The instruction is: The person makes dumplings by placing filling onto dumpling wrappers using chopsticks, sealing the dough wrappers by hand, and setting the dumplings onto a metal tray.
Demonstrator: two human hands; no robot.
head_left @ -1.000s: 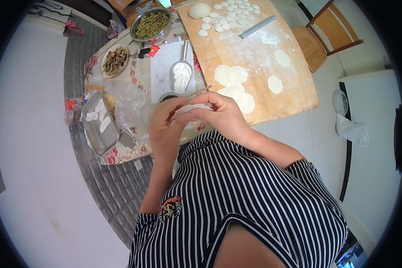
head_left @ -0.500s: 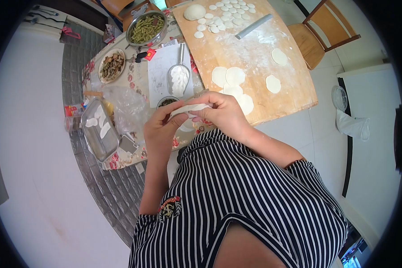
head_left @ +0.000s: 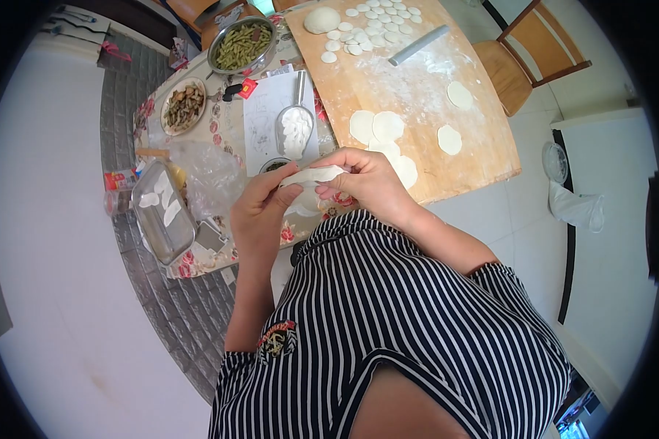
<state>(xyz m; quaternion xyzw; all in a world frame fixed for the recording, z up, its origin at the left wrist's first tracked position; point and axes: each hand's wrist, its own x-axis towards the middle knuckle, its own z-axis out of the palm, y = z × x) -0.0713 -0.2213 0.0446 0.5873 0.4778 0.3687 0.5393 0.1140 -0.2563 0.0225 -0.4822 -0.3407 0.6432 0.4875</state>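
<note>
Between my two hands is a folded dumpling (head_left: 313,176), pale and long, held in front of my waist. My left hand (head_left: 260,203) pinches its left end between thumb and fingers. At the other end, my right hand (head_left: 366,181) grips the edge with thumb and forefinger. Just beyond the hands sits a bowl of dark filling (head_left: 274,165), partly hidden by my fingers. Past it, a metal scoop (head_left: 296,130) full of white flour lies on a sheet of paper (head_left: 260,121). Several flat dough wrappers (head_left: 375,128) overlap on the wooden board (head_left: 447,179) beside my right hand.
A metal tray (head_left: 170,233) with several finished dumplings stands at left, near a plastic bag (head_left: 209,175). Farther back are a plate of food (head_left: 184,107) and a bowl of green beans (head_left: 242,47). The board also bears a rolling pin (head_left: 418,45), a dough ball (head_left: 321,20) and small dough discs.
The dumpling looks flatter and more stretched between my fingers. My left hand has shifted slightly to the left; both hands keep their hold.
</note>
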